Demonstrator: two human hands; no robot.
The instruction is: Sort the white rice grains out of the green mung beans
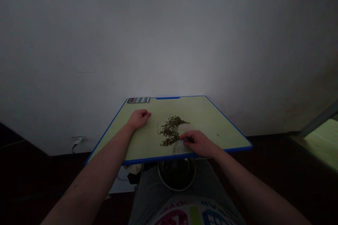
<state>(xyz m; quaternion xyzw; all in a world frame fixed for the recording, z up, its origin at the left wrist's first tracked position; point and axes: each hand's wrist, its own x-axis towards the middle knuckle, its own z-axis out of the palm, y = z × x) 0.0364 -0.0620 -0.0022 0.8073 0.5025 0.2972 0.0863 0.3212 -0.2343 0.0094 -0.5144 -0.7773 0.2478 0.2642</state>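
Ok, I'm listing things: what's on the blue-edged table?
Dark grains, a pale patch, a flat oblong item, the left hand and right hand. Anything under the hands is hidden.

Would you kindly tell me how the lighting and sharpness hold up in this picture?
Head view: dim overall, the wall lighter just above the board, the floor nearly black; head view: soft detail, with many small dark grains merging together; head view: no strong glare.
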